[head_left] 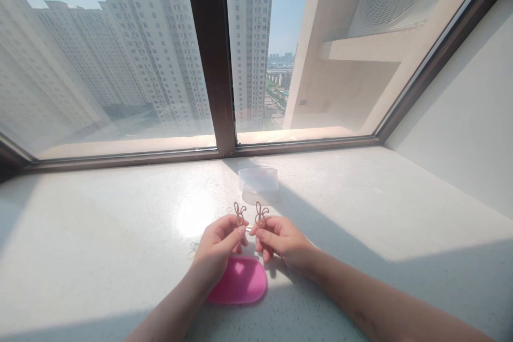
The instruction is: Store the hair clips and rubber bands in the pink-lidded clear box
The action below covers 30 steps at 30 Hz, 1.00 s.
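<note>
My left hand (223, 236) pinches a small brown looped piece (239, 212), its thin loops standing up like rabbit ears. A similar brown looped piece (260, 214) is pinched in my right hand (279, 238). The fingertips of both hands almost meet, and a short, pale, thin rod (249, 228) spans the gap between them. Whether the rod joins the two pieces, I cannot tell. Just below the hands a pink, rounded flat tray or mat (244, 283) lies on the sill, partly covered by my left hand and wrist.
A translucent white container (258, 179) stands beyond the hands. Faint thin loops (194, 248) show beside my left hand. The pale speckled sill (100, 256) runs up to a brown window frame (225, 91), with a white wall (460, 117) at the right.
</note>
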Each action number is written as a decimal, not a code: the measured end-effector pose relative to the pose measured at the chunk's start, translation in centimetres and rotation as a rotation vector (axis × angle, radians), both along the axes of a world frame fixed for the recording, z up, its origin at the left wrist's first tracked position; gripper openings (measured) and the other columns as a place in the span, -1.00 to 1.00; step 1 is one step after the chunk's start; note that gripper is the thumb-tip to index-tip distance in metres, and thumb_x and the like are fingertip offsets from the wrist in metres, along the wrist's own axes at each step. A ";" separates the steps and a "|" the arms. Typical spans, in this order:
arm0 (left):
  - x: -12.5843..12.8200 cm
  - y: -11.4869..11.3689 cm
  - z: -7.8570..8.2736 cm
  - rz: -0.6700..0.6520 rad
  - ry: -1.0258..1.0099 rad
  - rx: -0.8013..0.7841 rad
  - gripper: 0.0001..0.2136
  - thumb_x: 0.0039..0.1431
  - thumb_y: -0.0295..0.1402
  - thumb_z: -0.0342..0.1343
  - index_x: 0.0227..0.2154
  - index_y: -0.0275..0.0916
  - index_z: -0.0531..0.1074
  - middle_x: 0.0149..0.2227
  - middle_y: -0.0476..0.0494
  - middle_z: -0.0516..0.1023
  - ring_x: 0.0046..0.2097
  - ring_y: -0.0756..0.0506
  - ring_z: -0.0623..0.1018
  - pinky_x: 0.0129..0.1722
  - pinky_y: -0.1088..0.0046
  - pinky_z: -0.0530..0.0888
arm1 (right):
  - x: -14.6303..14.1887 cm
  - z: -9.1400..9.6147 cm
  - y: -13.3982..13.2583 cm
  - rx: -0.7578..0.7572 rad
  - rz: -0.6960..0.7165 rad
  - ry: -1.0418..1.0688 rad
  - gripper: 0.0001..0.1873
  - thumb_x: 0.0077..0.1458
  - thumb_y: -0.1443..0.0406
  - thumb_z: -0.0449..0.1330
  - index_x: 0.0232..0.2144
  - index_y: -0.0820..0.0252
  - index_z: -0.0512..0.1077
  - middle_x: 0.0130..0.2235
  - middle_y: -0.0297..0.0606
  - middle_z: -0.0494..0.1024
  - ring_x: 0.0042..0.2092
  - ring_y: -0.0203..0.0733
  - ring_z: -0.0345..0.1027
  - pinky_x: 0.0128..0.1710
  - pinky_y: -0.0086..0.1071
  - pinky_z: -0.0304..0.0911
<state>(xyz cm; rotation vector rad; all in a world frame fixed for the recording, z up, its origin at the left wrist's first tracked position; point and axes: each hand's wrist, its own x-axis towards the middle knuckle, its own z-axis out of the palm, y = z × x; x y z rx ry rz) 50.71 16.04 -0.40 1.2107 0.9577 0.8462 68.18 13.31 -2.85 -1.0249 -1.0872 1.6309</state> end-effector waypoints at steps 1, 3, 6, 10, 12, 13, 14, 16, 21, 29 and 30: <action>0.0 0.0 0.1 0.001 0.000 0.003 -0.81 0.05 -0.26 0.23 -0.39 -0.30 0.47 -0.57 0.00 0.43 -0.53 0.04 0.34 -0.49 0.55 0.26 | 0.0 0.0 0.0 -0.001 0.000 -0.001 -0.54 -0.02 0.01 0.32 -0.32 0.32 0.43 -0.51 -0.31 0.47 -0.58 -0.39 0.30 -0.56 -0.50 0.14; 0.0 0.0 0.1 -0.003 -0.005 0.010 -0.82 0.05 -0.26 0.23 -0.40 -0.30 0.47 -0.57 0.01 0.43 -0.53 0.04 0.34 -0.49 0.55 0.27 | 0.0 0.0 0.0 0.001 0.001 -0.001 -0.54 -0.02 0.01 0.32 -0.32 0.32 0.43 -0.51 -0.31 0.47 -0.58 -0.39 0.30 -0.56 -0.50 0.14; 0.0 0.0 0.0 -0.013 -0.008 0.018 -0.82 0.06 -0.26 0.23 -0.40 -0.30 0.47 -0.57 0.00 0.44 -0.53 0.04 0.35 -0.49 0.54 0.27 | 0.0 0.1 0.0 0.003 0.005 0.001 -0.54 -0.02 0.00 0.32 -0.32 0.32 0.43 -0.51 -0.31 0.47 -0.58 -0.40 0.30 -0.56 -0.50 0.14; -0.1 0.0 -0.1 -0.015 -0.011 0.010 -0.81 0.05 -0.26 0.23 -0.40 -0.29 0.47 -0.57 0.00 0.44 -0.53 0.04 0.35 -0.49 0.54 0.27 | 0.0 0.1 0.0 -0.002 0.004 0.000 -0.55 -0.01 0.01 0.32 -0.32 0.32 0.44 -0.50 -0.31 0.47 -0.58 -0.40 0.30 -0.56 -0.50 0.14; -0.1 0.0 -0.1 -0.021 -0.014 0.005 -0.82 0.05 -0.26 0.23 -0.39 -0.29 0.47 -0.56 0.00 0.45 -0.53 0.04 0.35 -0.49 0.54 0.27 | 0.0 0.1 -0.1 -0.001 0.004 0.001 -0.55 -0.01 0.01 0.32 -0.32 0.32 0.44 -0.50 -0.31 0.47 -0.58 -0.39 0.30 -0.56 -0.50 0.15; -0.1 0.0 -0.1 -0.024 -0.015 0.005 -0.82 0.06 -0.26 0.23 -0.39 -0.29 0.48 -0.56 -0.01 0.45 -0.52 0.04 0.35 -0.49 0.54 0.27 | 0.0 0.1 -0.1 -0.001 0.005 0.002 -0.55 -0.01 0.01 0.32 -0.32 0.32 0.44 -0.51 -0.31 0.47 -0.58 -0.39 0.30 -0.56 -0.49 0.15; -0.1 0.0 0.0 -0.024 -0.015 0.006 -0.82 0.06 -0.26 0.22 -0.39 -0.30 0.48 -0.56 -0.01 0.45 -0.52 0.04 0.35 -0.48 0.54 0.27 | 0.0 0.1 -0.1 -0.002 0.006 0.005 -0.54 -0.02 0.01 0.33 -0.33 0.32 0.44 -0.51 -0.31 0.47 -0.58 -0.39 0.30 -0.56 -0.49 0.15; -0.1 -0.1 0.0 -0.021 -0.011 0.007 -0.82 0.06 -0.26 0.22 -0.39 -0.30 0.47 -0.56 0.00 0.44 -0.52 0.04 0.34 -0.48 0.54 0.27 | 0.0 0.1 -0.1 -0.004 0.010 0.015 -0.54 -0.03 0.01 0.33 -0.33 0.32 0.44 -0.51 -0.31 0.47 -0.58 -0.39 0.30 -0.56 -0.49 0.15; -0.1 -0.1 0.0 -0.014 0.000 0.004 -0.82 0.06 -0.27 0.22 -0.39 -0.29 0.48 -0.56 0.00 0.44 -0.53 0.04 0.34 -0.49 0.54 0.26 | 0.0 0.0 -0.1 0.006 0.010 0.033 -0.57 0.02 0.03 0.31 -0.31 0.33 0.44 -0.50 -0.30 0.47 -0.58 -0.40 0.29 -0.56 -0.50 0.14; -0.2 0.0 -0.2 -0.025 0.003 0.007 -0.83 0.08 -0.27 0.21 -0.38 -0.29 0.48 -0.55 0.01 0.44 -0.52 0.05 0.34 -0.49 0.56 0.26 | 0.0 -0.1 0.0 0.009 0.013 0.020 -0.57 0.00 0.02 0.31 -0.32 0.31 0.44 -0.51 -0.30 0.47 -0.58 -0.38 0.29 -0.56 -0.49 0.15; -0.2 0.0 -0.2 -0.025 0.002 0.007 -0.84 0.09 -0.28 0.21 -0.38 -0.29 0.48 -0.55 0.01 0.43 -0.52 0.05 0.34 -0.49 0.56 0.26 | 0.0 -0.1 0.0 0.011 0.013 0.018 -0.57 0.00 0.02 0.31 -0.32 0.31 0.44 -0.51 -0.30 0.47 -0.58 -0.38 0.30 -0.56 -0.49 0.15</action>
